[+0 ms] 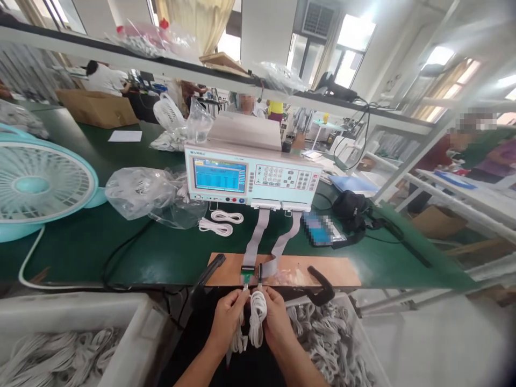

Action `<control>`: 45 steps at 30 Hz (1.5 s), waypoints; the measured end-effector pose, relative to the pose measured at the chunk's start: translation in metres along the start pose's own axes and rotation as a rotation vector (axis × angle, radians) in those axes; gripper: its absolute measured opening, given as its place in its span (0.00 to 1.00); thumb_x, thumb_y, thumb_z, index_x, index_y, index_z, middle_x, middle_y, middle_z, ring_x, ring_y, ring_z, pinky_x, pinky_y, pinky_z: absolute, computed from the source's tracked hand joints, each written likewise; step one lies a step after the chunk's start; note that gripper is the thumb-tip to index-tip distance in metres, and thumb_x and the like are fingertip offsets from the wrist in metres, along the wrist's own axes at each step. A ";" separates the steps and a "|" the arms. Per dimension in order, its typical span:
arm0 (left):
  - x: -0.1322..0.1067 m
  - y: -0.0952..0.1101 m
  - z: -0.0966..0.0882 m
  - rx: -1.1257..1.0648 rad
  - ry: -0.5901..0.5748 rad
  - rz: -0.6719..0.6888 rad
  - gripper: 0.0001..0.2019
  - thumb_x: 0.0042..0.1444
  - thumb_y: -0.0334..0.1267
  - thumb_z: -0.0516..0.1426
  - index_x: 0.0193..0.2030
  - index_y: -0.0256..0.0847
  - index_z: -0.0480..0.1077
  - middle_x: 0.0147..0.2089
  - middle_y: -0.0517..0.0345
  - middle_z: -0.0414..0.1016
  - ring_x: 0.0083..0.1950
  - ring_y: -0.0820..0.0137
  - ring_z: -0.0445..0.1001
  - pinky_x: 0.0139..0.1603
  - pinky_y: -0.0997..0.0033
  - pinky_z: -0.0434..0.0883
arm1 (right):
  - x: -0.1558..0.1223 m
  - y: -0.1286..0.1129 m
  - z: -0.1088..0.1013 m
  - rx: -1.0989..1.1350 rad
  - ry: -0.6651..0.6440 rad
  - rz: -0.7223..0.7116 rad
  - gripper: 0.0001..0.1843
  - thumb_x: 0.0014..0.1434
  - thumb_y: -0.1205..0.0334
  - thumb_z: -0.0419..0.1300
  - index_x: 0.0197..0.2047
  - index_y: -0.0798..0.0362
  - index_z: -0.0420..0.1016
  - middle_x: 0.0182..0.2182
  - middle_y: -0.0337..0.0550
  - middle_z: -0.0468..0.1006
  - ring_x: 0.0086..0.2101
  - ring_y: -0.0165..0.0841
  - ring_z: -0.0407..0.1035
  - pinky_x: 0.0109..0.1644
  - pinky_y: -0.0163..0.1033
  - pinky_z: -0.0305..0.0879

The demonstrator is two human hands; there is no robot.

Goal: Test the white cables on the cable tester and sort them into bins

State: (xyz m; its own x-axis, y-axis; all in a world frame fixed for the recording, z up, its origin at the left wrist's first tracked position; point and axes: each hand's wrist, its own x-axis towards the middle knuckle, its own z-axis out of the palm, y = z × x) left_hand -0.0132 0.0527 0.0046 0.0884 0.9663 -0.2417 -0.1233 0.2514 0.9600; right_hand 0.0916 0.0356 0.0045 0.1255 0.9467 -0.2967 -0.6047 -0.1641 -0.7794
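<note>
My left hand (226, 318) pinches one end of a white cable at a small green circuit board (247, 279) on the near edge of a wooden board (300, 269). My right hand (279, 321) grips the coiled white cable (257, 318), its fingertips near a second dark connector (259, 272). Whether the plugs are fully seated cannot be made out. Two grey ribbon cables, a left one (258, 234) and a right one (287, 239), run from these connectors to a white bench tester (252, 172) with a lit blue screen.
Two coiled white cables (227, 216) lie before the tester. Bins of cables stand below, a left bin (137, 322) and a right bin (373, 360). Black clamps, a left one (209, 274) and a right one (321, 285), flank the board. A turquoise fan (32, 185) is at left.
</note>
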 end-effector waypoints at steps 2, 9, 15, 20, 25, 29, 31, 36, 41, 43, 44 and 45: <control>0.001 0.000 0.001 -0.005 -0.014 -0.025 0.20 0.45 0.55 0.59 0.21 0.37 0.65 0.16 0.67 0.58 0.16 0.78 0.55 0.15 0.80 0.56 | -0.001 0.000 0.001 0.000 -0.001 -0.010 0.15 0.48 0.51 0.66 0.26 0.56 0.73 0.17 0.36 0.67 0.20 0.29 0.60 0.25 0.33 0.58; 0.011 -0.003 0.008 -0.033 0.022 0.083 0.25 0.44 0.60 0.57 0.18 0.37 0.63 0.17 0.63 0.59 0.20 0.75 0.58 0.21 0.76 0.56 | 0.006 0.005 -0.004 -0.034 -0.015 -0.002 0.17 0.43 0.49 0.69 0.26 0.54 0.73 0.16 0.38 0.69 0.20 0.34 0.65 0.22 0.36 0.60; 0.009 0.000 0.013 -0.041 0.080 0.116 0.25 0.44 0.61 0.56 0.15 0.40 0.58 0.17 0.64 0.55 0.20 0.74 0.55 0.23 0.73 0.57 | 0.011 0.008 -0.007 -0.018 -0.008 0.004 0.18 0.37 0.50 0.71 0.24 0.53 0.72 0.17 0.40 0.71 0.21 0.37 0.66 0.21 0.36 0.59; 0.006 0.002 0.014 -0.014 0.100 0.160 0.23 0.48 0.57 0.55 0.17 0.39 0.60 0.18 0.63 0.59 0.23 0.73 0.60 0.25 0.74 0.60 | 0.003 0.004 0.000 -0.007 -0.012 0.003 0.18 0.41 0.49 0.69 0.24 0.53 0.70 0.18 0.38 0.69 0.21 0.32 0.63 0.22 0.35 0.58; -0.019 -0.005 0.015 0.027 0.015 0.095 0.16 0.49 0.50 0.56 0.27 0.37 0.70 0.26 0.57 0.71 0.32 0.68 0.69 0.32 0.73 0.67 | -0.019 0.003 -0.006 -0.251 0.044 -0.045 0.18 0.47 0.48 0.62 0.21 0.53 0.63 0.17 0.32 0.62 0.19 0.26 0.56 0.23 0.32 0.55; -0.030 -0.014 0.016 -0.009 -0.069 -0.190 0.17 0.50 0.52 0.56 0.33 0.38 0.71 0.22 0.63 0.69 0.17 0.76 0.62 0.16 0.78 0.59 | -0.019 -0.013 -0.070 -0.595 0.229 0.003 0.16 0.51 0.49 0.55 0.21 0.52 0.64 0.16 0.33 0.61 0.18 0.28 0.56 0.22 0.33 0.54; -0.031 -0.016 0.017 -0.139 -0.098 -0.300 0.16 0.50 0.51 0.57 0.28 0.38 0.68 0.20 0.65 0.65 0.15 0.78 0.59 0.14 0.79 0.57 | -0.027 -0.031 -0.117 -0.674 0.360 0.005 0.14 0.49 0.53 0.58 0.19 0.53 0.65 0.16 0.33 0.62 0.20 0.30 0.59 0.25 0.34 0.55; -0.030 -0.011 0.028 -0.525 -0.101 -0.381 0.16 0.50 0.46 0.58 0.20 0.38 0.61 0.17 0.67 0.59 0.17 0.79 0.58 0.17 0.78 0.59 | -0.058 -0.058 -0.187 -0.836 0.535 -0.077 0.10 0.43 0.58 0.66 0.27 0.53 0.71 0.30 0.44 0.71 0.36 0.38 0.65 0.39 0.39 0.59; -0.029 -0.006 0.039 -0.625 -0.044 -0.216 0.18 0.54 0.44 0.56 0.19 0.38 0.59 0.17 0.67 0.56 0.20 0.78 0.57 0.27 0.74 0.66 | -0.080 -0.020 -0.134 -0.477 -0.132 0.246 0.26 0.44 0.55 0.67 0.47 0.51 0.69 0.38 0.45 0.72 0.36 0.37 0.69 0.39 0.42 0.65; -0.031 -0.006 0.037 -0.588 -0.012 -0.153 0.18 0.54 0.44 0.56 0.18 0.38 0.58 0.18 0.67 0.56 0.22 0.78 0.58 0.32 0.73 0.67 | -0.083 -0.004 -0.105 -0.246 -0.307 0.305 0.30 0.44 0.57 0.68 0.50 0.50 0.66 0.37 0.41 0.72 0.33 0.34 0.69 0.36 0.39 0.65; -0.032 -0.006 0.035 -0.551 -0.003 -0.128 0.18 0.54 0.44 0.56 0.19 0.38 0.59 0.19 0.67 0.57 0.23 0.78 0.60 0.33 0.72 0.67 | -0.082 0.001 -0.095 -0.195 -0.306 0.266 0.28 0.45 0.57 0.68 0.50 0.50 0.66 0.35 0.39 0.71 0.30 0.31 0.69 0.35 0.38 0.65; -0.033 -0.006 0.032 -0.492 -0.007 -0.118 0.16 0.53 0.43 0.57 0.20 0.38 0.60 0.20 0.67 0.58 0.24 0.77 0.61 0.34 0.72 0.67 | -0.080 0.003 -0.087 -0.187 -0.271 0.199 0.25 0.47 0.57 0.67 0.49 0.50 0.67 0.33 0.38 0.71 0.29 0.29 0.67 0.35 0.36 0.64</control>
State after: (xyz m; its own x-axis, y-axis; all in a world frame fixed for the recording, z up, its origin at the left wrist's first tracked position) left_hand 0.0160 0.0176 0.0109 0.1362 0.9297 -0.3423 -0.5632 0.3569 0.7453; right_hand 0.1485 -0.0646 -0.0224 -0.2075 0.9259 -0.3156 -0.4393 -0.3764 -0.8157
